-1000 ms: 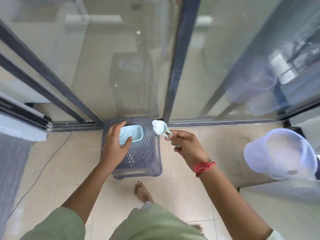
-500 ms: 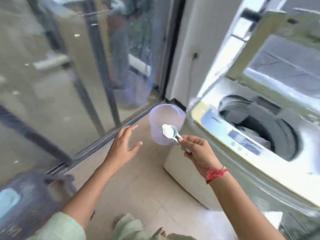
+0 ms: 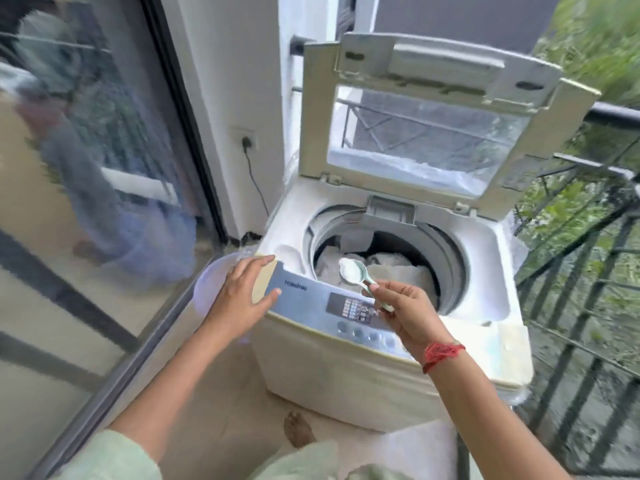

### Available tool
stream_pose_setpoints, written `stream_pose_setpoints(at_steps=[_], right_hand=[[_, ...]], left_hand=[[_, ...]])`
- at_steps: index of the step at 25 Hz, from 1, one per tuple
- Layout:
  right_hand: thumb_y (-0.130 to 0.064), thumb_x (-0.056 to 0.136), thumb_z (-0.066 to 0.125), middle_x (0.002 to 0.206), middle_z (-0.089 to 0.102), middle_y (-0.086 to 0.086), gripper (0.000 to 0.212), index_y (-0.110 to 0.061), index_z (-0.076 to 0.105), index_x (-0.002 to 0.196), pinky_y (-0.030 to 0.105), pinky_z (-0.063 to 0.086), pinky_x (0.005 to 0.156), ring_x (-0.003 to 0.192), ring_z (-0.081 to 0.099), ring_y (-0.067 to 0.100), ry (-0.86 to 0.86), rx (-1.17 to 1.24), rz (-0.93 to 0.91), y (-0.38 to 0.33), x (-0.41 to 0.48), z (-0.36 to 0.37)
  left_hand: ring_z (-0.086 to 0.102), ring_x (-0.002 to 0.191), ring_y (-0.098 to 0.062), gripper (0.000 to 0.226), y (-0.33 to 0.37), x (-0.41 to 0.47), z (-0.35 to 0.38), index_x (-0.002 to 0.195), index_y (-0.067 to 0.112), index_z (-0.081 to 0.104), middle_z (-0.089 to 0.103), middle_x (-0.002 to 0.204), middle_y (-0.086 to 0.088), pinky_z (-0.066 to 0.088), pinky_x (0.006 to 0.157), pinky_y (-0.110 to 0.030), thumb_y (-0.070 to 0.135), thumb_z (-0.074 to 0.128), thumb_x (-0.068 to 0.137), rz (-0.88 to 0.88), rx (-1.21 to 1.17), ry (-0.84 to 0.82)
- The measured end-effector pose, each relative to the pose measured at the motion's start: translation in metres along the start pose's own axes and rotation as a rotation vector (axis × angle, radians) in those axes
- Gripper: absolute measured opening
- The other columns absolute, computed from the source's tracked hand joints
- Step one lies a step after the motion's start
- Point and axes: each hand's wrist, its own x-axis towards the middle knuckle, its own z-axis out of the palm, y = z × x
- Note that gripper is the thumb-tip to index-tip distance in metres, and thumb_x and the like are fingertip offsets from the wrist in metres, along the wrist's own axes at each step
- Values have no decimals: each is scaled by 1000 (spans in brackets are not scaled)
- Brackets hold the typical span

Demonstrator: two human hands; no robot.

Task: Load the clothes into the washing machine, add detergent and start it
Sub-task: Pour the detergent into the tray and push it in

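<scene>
Both hands have swung from beside the washing machine (image 3: 346, 368) to over its top. The right hand (image 3: 405, 313) pinches the handle of a spoon (image 3: 363, 278) heaped with white detergent (image 3: 348, 270), held above the pale clothes (image 3: 398, 271) in the drum. The left hand (image 3: 242, 299) is spread, fingers straight, empty, at the front left corner by the control panel (image 3: 311, 292) (touching or just above, hard to tell). The lid (image 3: 433, 64) stands raised.

Bright daylight, blurred edges (motion), glassy reflections
</scene>
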Motion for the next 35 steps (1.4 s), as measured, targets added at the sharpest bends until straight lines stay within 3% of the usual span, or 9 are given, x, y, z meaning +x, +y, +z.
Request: stream_pose_setpoints(at_steps=[10, 15, 17, 19, 22, 25, 29, 31, 35], right_hand=[[-8, 89, 60, 79, 69, 0, 12, -11, 71, 92, 19, 38, 61, 64, 50, 5, 192, 98, 4, -46, 122, -60], [-8, 88, 62, 72, 71, -4, 11, -14, 70, 87, 16, 37, 52, 60, 51, 5, 321, 98, 5, -61, 161, -94], [-7, 88, 62, 70, 71, -5, 15, -15, 72, 80, 15, 36, 51, 72, 52, 11, 329, 84, 7, -66, 182, -105], [-9, 87, 64, 79, 70, 0, 21, -17, 76, 71, 19, 40, 63, 87, 53, 18, 319, 53, 14, -66, 206, -114], [-13, 85, 67, 81, 69, 0, 19, -20, 76, 70, 27, 41, 80, 90, 55, 16, 305, -65, 41, -66, 238, -121], [-11, 86, 66, 67, 67, -8, 12, -18, 72, 79, 19, 43, 66, 68, 56, 4, 292, -201, -3, -66, 260, -119], [-14, 84, 68, 78, 70, -8, 8, -15, 74, 90, 6, 41, 64, 64, 56, -12, 328, -586, -238, -61, 281, -117], [-14, 84, 68, 87, 72, -5, 12, -13, 75, 95, 6, 44, 71, 77, 64, -1, 348, -794, -369, -57, 285, -116], [-10, 84, 63, 89, 75, 4, 16, -12, 74, 95, 31, 49, 77, 83, 68, 26, 387, -1071, -664, -49, 287, -118]], left_hand=[[45, 119, -17, 62, 9, 181, 48, 130, 22, 50, 48, 126, 4, 31, 99, -25, 52, 45, 75, 163, -17, -93], [44, 121, -23, 50, 26, 232, 89, 130, 18, 50, 49, 126, -4, 30, 96, -24, 32, 63, 84, 192, -50, -193], [43, 122, -22, 49, 30, 245, 105, 132, 17, 49, 48, 128, -5, 31, 97, -26, 28, 64, 86, 144, -68, -218], [43, 123, -22, 49, 32, 254, 121, 133, 18, 48, 47, 131, -5, 34, 99, -29, 29, 62, 87, 74, -86, -238], [46, 121, -23, 47, 27, 265, 144, 131, 17, 50, 48, 131, -7, 37, 99, -32, 31, 62, 87, 9, -89, -258], [49, 118, -22, 44, 24, 277, 159, 127, 16, 53, 52, 128, -6, 38, 96, -30, 32, 62, 87, -65, -93, -241], [54, 113, -21, 42, 28, 287, 172, 122, 15, 58, 58, 123, -4, 41, 91, -30, 36, 63, 86, -114, -81, -217], [55, 112, -19, 40, 27, 289, 176, 118, 16, 61, 61, 121, -1, 43, 91, -31, 39, 64, 85, -117, -97, -222], [58, 109, -17, 38, 24, 291, 182, 115, 17, 63, 64, 118, 1, 47, 91, -33, 39, 64, 84, -125, -119, -239]])
